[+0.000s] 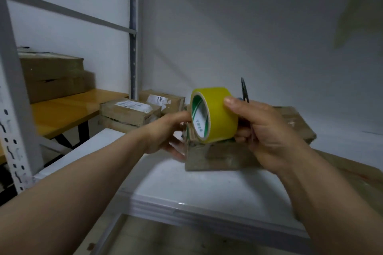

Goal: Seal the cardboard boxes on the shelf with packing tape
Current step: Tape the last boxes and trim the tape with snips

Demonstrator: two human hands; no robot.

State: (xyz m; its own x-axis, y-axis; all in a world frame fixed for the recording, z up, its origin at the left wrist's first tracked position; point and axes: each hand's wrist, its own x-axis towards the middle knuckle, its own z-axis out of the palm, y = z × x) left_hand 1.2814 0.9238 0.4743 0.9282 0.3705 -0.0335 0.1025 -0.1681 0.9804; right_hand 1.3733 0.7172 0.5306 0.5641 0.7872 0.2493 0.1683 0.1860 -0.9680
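stacked boxes [53, 76] sit far left, with a yellow table [68, 109] next to them. two labelled boxes [128, 114] lie at the rear left of the shelf [207, 188]. left hand [165, 132] pinches the left rim of the tape [219, 114], fingers curled below. the tape is held on edge just above a flat box [223, 157] at shelf centre. right hand [267, 130] grips the tape's outer face, thumb on top. scissors [244, 89] point up from behind that thumb.
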